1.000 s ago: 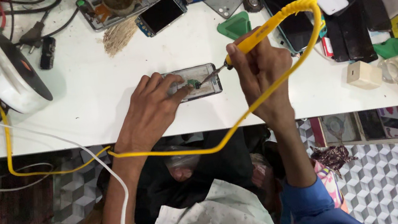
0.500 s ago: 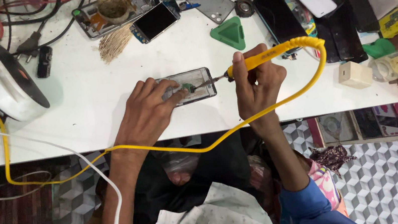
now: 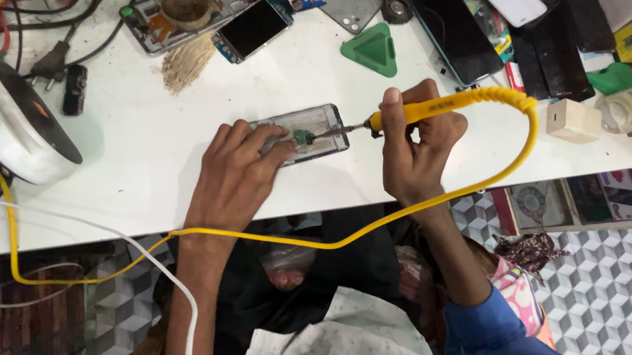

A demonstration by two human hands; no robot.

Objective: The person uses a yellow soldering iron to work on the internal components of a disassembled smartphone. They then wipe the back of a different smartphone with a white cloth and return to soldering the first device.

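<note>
An opened phone (image 3: pixel 319 126) lies on the white table (image 3: pixel 127 144) near its front edge, with a small green circuit part showing inside. My left hand (image 3: pixel 239 175) rests flat on the phone's left half and pins it down. My right hand (image 3: pixel 412 145) grips a yellow soldering iron (image 3: pixel 436 109) by its handle, thumb on top. The iron lies almost level, its metal tip touching the green part in the phone. A yellow cable (image 3: pixel 299 240) loops from the handle down past the table edge and off to the left.
A white round device (image 3: pixel 7 119) with dark cables sits at the left. Behind the work lie a green triangular pick (image 3: pixel 373 52), a straw brush (image 3: pixel 185 61), several phones (image 3: pixel 462 27) and opened phone bodies. Small boxes and a white cube (image 3: pixel 572 120) stand at the right.
My right hand has lowered the iron from a steep tilt to almost level, its tip kept at the phone. The view has shifted, so the table sits lower in frame.
</note>
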